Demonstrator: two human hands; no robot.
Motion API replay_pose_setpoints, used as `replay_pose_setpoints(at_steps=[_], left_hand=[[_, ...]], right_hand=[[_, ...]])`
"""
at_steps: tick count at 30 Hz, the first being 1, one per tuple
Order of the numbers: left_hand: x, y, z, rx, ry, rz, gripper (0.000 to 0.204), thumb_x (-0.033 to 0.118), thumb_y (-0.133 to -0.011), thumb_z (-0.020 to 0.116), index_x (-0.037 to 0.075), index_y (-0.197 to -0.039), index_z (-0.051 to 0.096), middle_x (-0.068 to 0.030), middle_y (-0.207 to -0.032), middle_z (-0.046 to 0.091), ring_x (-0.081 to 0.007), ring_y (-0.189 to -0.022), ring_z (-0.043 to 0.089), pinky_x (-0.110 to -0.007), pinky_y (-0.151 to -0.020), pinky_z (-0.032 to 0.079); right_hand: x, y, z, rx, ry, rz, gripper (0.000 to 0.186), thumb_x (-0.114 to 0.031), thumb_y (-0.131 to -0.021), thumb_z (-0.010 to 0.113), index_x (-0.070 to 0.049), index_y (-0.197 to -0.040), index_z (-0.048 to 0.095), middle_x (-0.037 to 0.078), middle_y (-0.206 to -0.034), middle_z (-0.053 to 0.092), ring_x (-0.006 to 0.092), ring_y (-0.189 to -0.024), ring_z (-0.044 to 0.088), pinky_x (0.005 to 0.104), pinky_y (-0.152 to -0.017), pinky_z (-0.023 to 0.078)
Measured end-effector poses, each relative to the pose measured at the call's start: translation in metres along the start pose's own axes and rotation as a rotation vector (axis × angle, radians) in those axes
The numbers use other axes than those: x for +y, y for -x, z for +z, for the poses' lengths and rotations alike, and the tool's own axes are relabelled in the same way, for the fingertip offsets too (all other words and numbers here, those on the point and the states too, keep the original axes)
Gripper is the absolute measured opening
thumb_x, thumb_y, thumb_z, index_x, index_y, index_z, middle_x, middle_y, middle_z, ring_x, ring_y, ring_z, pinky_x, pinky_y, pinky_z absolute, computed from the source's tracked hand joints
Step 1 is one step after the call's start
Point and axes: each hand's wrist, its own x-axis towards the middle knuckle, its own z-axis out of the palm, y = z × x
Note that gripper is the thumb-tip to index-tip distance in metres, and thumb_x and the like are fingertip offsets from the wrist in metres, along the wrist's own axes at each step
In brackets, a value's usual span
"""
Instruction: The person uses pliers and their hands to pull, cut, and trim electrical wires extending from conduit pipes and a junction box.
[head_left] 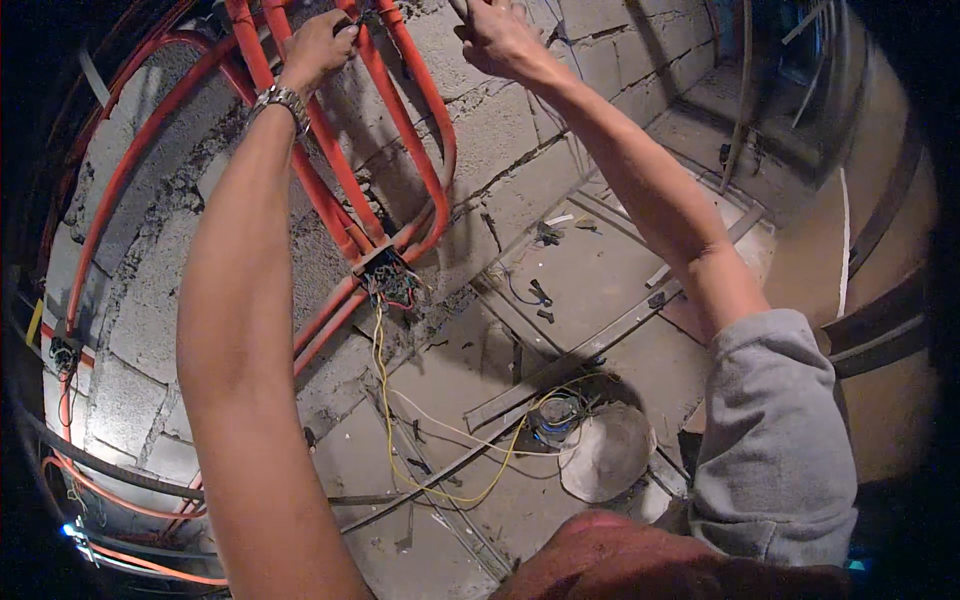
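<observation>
Reaching above open wire-filled box (pixel 374 254): left hand (pixel 318 50), nearer to red tubular conduits (pixel 389 92), pinching small dark piece (pixel 361 19) there. Conduits' long axis rises from box toward left grip. Right hand (pixel 503 42), up-right of box, curled on pale object (pixel 460 8), partly cut off.

A person reaches forward with both arms lifted, left forearm (pixel 235 250) rising steeply, right forearm (pixel 630 155) slanting inward from a slightly bent elbow (pixel 710 257). The left hand (pixel 318 48) tilts rightward, its fingers bent toward the thumb; the right hand (pixel 497 40), well apart, curls at the top edge, partly cropped.
</observation>
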Motion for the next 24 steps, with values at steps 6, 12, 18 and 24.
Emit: replay_pose_setpoints(at_steps=[6, 12, 18, 24], left_hand=[[0.027, -0.005, 0.004, 0.085, -0.041, 0.027, 0.029, 0.039, -0.097, 0.058, 0.014, -0.107, 0.07, -0.0098, -0.095, 0.075, -0.0319, -0.094, 0.072, -0.047, -0.085, 0.052], [0.005, -0.007, 0.006, 0.07, 0.015, 0.061, 0.027, 0.038, -0.097, 0.057, 0.015, -0.105, 0.069, -0.0059, -0.089, 0.075, -0.0296, -0.087, 0.072, -0.044, -0.083, 0.053], [0.006, -0.008, 0.012, 0.106, -0.04, 0.065, 0.031, 0.038, -0.095, 0.057, 0.013, -0.108, 0.069, -0.0094, -0.097, 0.076, -0.0321, -0.097, 0.072, -0.046, -0.087, 0.053], [0.01, -0.002, -0.002, -0.009, 0.015, -0.013, 0.034, 0.038, -0.095, 0.058, 0.011, -0.111, 0.069, -0.014, -0.106, 0.074, -0.0355, -0.105, 0.069, -0.048, -0.089, 0.052]], right_hand=[[0.0, 0.0, -0.044, -0.033, 0.249, 0.044, 0.056, -0.007, -0.094, 0.054, 0.001, -0.148, 0.037, 0.036, -0.149, 0.035, 0.0561, -0.132, 0.042, 0.068, -0.111, 0.034], [-0.024, -0.003, -0.077, -0.452, 0.13, 0.136, 0.056, -0.003, -0.091, 0.055, 0.005, -0.144, 0.041, 0.038, -0.153, 0.03, 0.0577, -0.14, 0.034, 0.0708, -0.115, 0.027], [-0.03, -0.008, -0.065, -0.207, 0.136, 0.041, 0.054, -0.004, -0.091, 0.054, 0.006, -0.143, 0.044, 0.036, -0.144, 0.042, 0.0534, -0.13, 0.046, 0.0678, -0.107, 0.038], [-0.018, -0.016, -0.077, -0.587, -0.699, 0.34, 0.059, -0.007, -0.094, 0.053, -0.003, -0.152, 0.041, 0.027, -0.128, 0.061, 0.0399, -0.116, 0.061, 0.0527, -0.089, 0.052]])
